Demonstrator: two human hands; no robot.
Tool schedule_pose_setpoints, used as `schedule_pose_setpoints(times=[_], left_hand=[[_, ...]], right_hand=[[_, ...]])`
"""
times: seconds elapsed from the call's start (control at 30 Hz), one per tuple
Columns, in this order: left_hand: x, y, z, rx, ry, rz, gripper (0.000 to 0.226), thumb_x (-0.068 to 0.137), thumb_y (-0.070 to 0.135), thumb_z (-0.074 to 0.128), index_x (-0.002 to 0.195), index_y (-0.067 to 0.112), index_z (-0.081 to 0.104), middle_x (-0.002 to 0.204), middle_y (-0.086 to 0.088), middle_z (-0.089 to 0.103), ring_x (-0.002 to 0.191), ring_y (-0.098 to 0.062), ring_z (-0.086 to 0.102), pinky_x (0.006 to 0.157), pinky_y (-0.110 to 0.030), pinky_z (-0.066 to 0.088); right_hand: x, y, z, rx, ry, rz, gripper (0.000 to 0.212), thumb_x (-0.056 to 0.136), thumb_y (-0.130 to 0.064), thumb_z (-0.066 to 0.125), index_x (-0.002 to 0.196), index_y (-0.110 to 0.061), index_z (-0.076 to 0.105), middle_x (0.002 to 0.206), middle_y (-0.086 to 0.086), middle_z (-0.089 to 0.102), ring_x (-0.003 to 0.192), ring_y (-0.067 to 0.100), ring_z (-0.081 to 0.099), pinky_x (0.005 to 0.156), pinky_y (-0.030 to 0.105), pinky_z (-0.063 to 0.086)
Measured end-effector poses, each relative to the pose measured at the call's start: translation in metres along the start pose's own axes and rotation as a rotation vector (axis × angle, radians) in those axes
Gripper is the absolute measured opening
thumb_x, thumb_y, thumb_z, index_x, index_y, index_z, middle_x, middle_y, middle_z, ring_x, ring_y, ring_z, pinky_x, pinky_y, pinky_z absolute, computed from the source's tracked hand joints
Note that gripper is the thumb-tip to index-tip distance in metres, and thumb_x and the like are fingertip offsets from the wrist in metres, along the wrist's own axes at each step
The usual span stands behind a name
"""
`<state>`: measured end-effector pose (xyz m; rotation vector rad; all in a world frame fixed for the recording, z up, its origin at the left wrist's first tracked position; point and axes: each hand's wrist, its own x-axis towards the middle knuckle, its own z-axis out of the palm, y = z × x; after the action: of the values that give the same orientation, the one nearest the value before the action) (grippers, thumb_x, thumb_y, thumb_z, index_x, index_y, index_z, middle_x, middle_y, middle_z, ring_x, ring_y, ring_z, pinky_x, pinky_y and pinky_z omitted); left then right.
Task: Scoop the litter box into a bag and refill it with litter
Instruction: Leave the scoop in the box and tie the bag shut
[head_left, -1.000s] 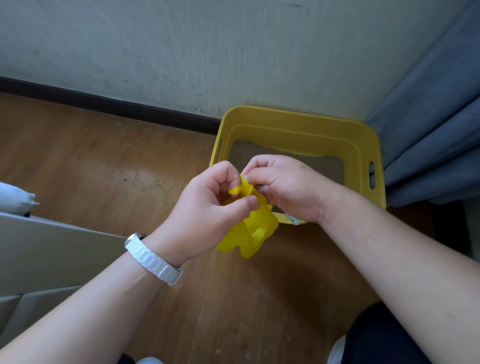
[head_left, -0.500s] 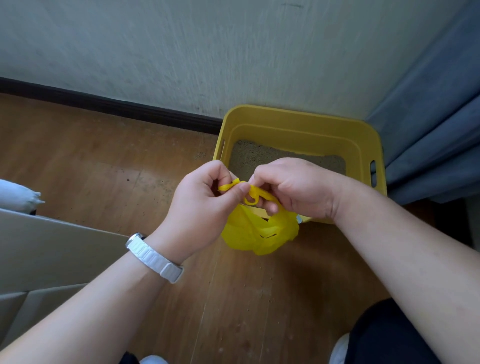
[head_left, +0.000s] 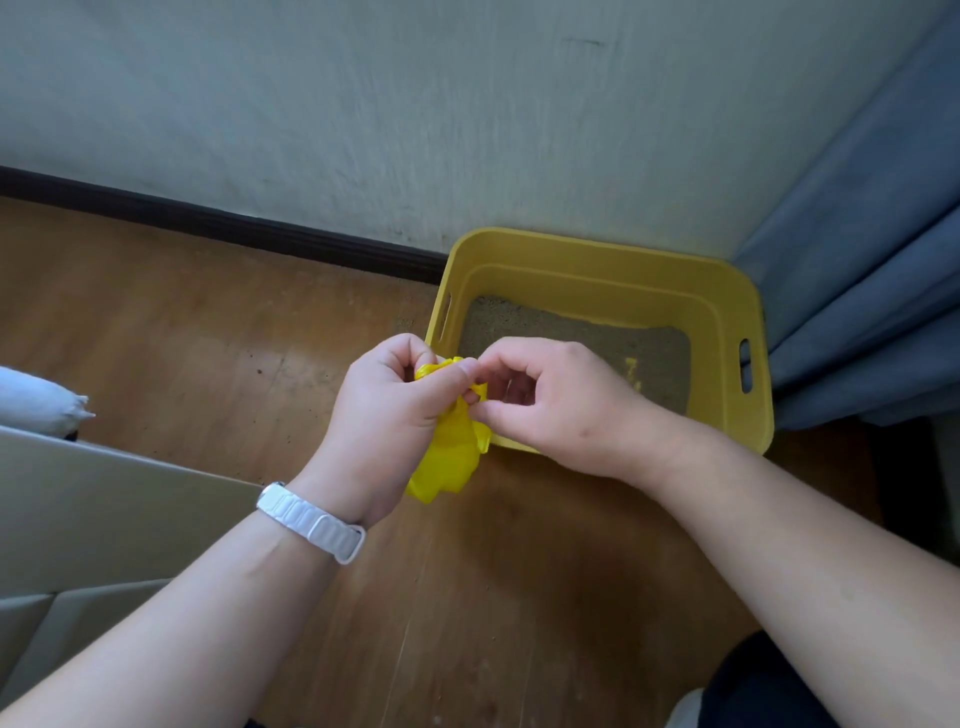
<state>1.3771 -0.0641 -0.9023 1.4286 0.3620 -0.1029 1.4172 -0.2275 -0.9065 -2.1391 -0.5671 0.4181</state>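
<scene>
Pinching a crumpled yellow bag (head_left: 449, 457), the left hand (head_left: 387, 415) and right hand (head_left: 550, 400) clamp fingertips on its top; the yellow litter box (head_left: 727, 291), holding grey litter (head_left: 571, 338), sits just beyond the fingers.

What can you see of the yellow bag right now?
The bag is bright yellow, thin and crinkly, like plastic film. It is crumpled small, not opened out. Its top is pinched between the left hand and the right hand, with a twisted strip bunched at the fingertips; the rest hangs below the hands, above the wooden floor. It sits in front of the near left corner of the litter box. Whether anything is inside it cannot be told.
</scene>
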Motion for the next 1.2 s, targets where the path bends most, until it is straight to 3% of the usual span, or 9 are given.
schedule_pose_setpoints(times=[0.07, 0.2, 0.37, 0.47, 0.63, 0.83, 0.97, 1.07, 1.2], left_hand=[[0.001, 0.000, -0.002, 0.006, 0.001, 0.002, 0.034, 0.073, 0.015, 0.075, 0.063, 0.018, 0.043, 0.076, -0.016, 0.061, 0.072, -0.025, 0.059, 0.066, -0.041, 0.048], [0.001, 0.000, -0.006, 0.017, -0.046, 0.049, 0.033, 0.075, 0.014, 0.072, 0.061, 0.018, 0.042, 0.074, -0.016, 0.066, 0.072, -0.025, 0.062, 0.070, -0.041, 0.048], [0.005, 0.009, -0.012, -0.031, -0.090, 0.118, 0.034, 0.078, 0.020, 0.072, 0.062, 0.018, 0.043, 0.069, -0.007, 0.055, 0.066, -0.018, 0.048, 0.059, -0.028, 0.041], [0.009, 0.011, -0.023, -0.116, -0.117, 0.150, 0.034, 0.078, 0.026, 0.074, 0.063, 0.019, 0.044, 0.069, -0.008, 0.041, 0.067, -0.019, 0.039, 0.063, -0.033, 0.034], [0.016, 0.002, -0.041, -0.018, -0.056, 0.163, 0.035, 0.084, 0.023, 0.069, 0.064, 0.018, 0.041, 0.061, 0.000, 0.048, 0.062, -0.015, 0.045, 0.062, -0.029, 0.042], [0.022, -0.011, -0.067, 0.265, 0.173, 0.111, 0.039, 0.090, 0.019, 0.066, 0.063, 0.018, 0.038, 0.050, 0.005, 0.051, 0.056, -0.015, 0.050, 0.067, -0.033, 0.042], [0.025, -0.016, -0.082, 0.319, 0.287, 0.041, 0.039, 0.090, 0.022, 0.066, 0.062, 0.019, 0.038, 0.050, 0.001, 0.054, 0.053, -0.016, 0.051, 0.070, -0.038, 0.044], [0.026, -0.015, -0.080, 0.358, 0.299, 0.033, 0.039, 0.089, 0.023, 0.067, 0.063, 0.019, 0.038, 0.058, -0.009, 0.053, 0.048, -0.010, 0.053, 0.068, -0.037, 0.045], [0.029, -0.004, -0.067, 0.273, 0.227, 0.051, 0.039, 0.090, 0.018, 0.065, 0.064, 0.019, 0.037, 0.059, -0.006, 0.049, 0.050, -0.011, 0.051, 0.062, -0.031, 0.044]], right_hand=[[0.001, -0.001, 0.000, -0.008, 0.048, -0.030, 0.002, 0.087, -0.027, 0.070, 0.088, -0.028, 0.071, 0.072, -0.015, 0.061, 0.068, 0.004, 0.055, 0.062, 0.023, 0.044], [0.002, -0.005, -0.002, 0.133, 0.084, 0.007, 0.014, 0.090, -0.016, 0.066, 0.079, -0.022, 0.070, 0.063, -0.016, 0.059, 0.061, 0.000, 0.051, 0.059, 0.016, 0.039], [0.006, -0.013, -0.004, 0.759, 0.073, 0.131, 0.013, 0.087, -0.012, 0.062, 0.075, -0.015, 0.065, 0.060, 0.000, 0.051, 0.056, 0.012, 0.045, 0.052, 0.025, 0.037], [0.007, -0.019, -0.010, 1.144, -0.038, 0.195, 0.008, 0.085, -0.009, 0.058, 0.078, -0.012, 0.059, 0.061, -0.001, 0.042, 0.054, 0.013, 0.039, 0.050, 0.025, 0.029], [0.005, -0.009, -0.024, 1.439, -0.182, 0.258, 0.009, 0.080, -0.018, 0.048, 0.072, -0.015, 0.049, 0.058, -0.006, 0.030, 0.047, 0.008, 0.034, 0.045, 0.021, 0.027], [0.005, 0.038, -0.038, 1.220, -0.019, 0.540, 0.015, 0.071, -0.021, 0.054, 0.061, -0.018, 0.042, 0.061, -0.005, 0.016, 0.046, 0.009, 0.025, 0.042, 0.020, 0.024], [0.001, 0.067, -0.052, 1.151, 0.181, 0.686, 0.026, 0.086, -0.016, 0.046, 0.061, -0.019, 0.040, 0.057, -0.005, 0.019, 0.045, 0.009, 0.027, 0.040, 0.019, 0.027], [0.002, 0.072, -0.056, 1.123, 0.264, 0.701, 0.028, 0.090, -0.017, 0.044, 0.063, -0.019, 0.039, 0.055, -0.005, 0.023, 0.045, 0.009, 0.029, 0.040, 0.020, 0.027], [0.009, 0.059, -0.054, 0.953, 0.298, 0.609, 0.028, 0.092, -0.016, 0.046, 0.064, -0.019, 0.042, 0.056, -0.004, 0.030, 0.049, 0.012, 0.031, 0.044, 0.022, 0.027]])
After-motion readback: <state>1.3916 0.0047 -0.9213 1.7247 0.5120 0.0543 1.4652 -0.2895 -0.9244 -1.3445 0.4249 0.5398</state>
